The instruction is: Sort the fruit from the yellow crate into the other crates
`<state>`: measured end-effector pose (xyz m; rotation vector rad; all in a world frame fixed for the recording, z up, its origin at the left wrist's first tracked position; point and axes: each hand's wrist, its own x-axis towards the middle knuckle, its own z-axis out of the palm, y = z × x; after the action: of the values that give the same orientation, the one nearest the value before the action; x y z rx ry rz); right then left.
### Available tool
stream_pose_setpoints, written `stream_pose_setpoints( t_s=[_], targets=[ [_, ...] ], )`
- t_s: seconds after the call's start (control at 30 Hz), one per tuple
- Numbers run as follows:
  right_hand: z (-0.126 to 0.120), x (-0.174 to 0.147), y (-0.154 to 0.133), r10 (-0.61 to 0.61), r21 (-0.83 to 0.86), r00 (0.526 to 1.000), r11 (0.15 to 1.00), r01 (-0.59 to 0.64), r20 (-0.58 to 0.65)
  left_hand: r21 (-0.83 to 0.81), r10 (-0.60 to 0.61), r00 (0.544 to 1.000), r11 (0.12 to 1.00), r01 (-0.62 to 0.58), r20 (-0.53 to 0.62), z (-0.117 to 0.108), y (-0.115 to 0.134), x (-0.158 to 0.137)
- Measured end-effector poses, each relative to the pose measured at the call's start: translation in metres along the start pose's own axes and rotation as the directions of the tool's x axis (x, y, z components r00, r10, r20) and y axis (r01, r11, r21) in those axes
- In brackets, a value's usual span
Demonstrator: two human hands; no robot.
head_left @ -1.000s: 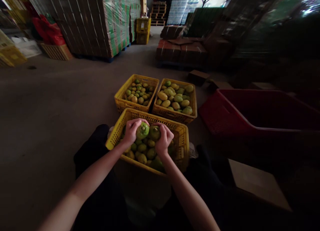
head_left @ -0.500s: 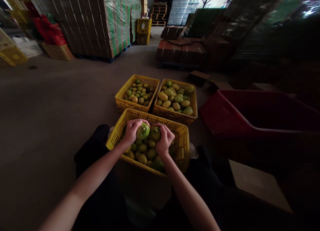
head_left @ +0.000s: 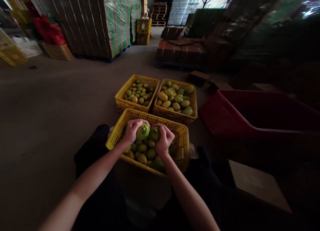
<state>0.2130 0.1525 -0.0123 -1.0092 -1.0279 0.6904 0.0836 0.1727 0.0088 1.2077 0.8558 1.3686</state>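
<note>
My left hand (head_left: 132, 131) is wrapped round a round green fruit (head_left: 143, 131) with a short stem stub facing me. Close beside it, my right hand (head_left: 165, 138) grips a darker green fruit (head_left: 154, 133), its stub also towards me. Both fruits are held up over the near yellow crate (head_left: 184, 147), whose slatted sides stand between my legs. Several green and yellowish fruits (head_left: 142, 158) of the same sort lie in it below my hands. My forearms and hands hide part of the crate's contents.
Two more yellow crates (head_left: 120, 94) (head_left: 194, 105) of green-yellow fruit stand just beyond. On the right are a large red tub (head_left: 225, 122) and a cardboard piece (head_left: 258, 182). Wrapped pallet stacks (head_left: 117, 24) and flat brown cartons (head_left: 180, 50) line the back.
Almost nothing differs. Both hands keep hold of their fruits over the near crate, with at most a very slight shift of the fruits.
</note>
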Motion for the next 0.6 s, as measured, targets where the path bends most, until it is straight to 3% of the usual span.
stream_pose_setpoints(
  t_s=[0.2, 0.6],
  targets=[
    [-0.0005, 0.0003, 0.0021, -0.016, -0.012, 1.0, 1.0, 0.016, 0.004, 0.051, 0.037, 0.999, 0.998, -0.037, 0.007, -0.0016, -0.0034, 0.0009],
    [0.0018, 0.0013, 0.003, 0.036, 0.003, 0.999, 0.999, -0.036, -0.025, 0.019, -0.02, 1.0, 1.0, 0.02, -0.013, -0.0001, -0.0039, 0.0025]
  ],
)
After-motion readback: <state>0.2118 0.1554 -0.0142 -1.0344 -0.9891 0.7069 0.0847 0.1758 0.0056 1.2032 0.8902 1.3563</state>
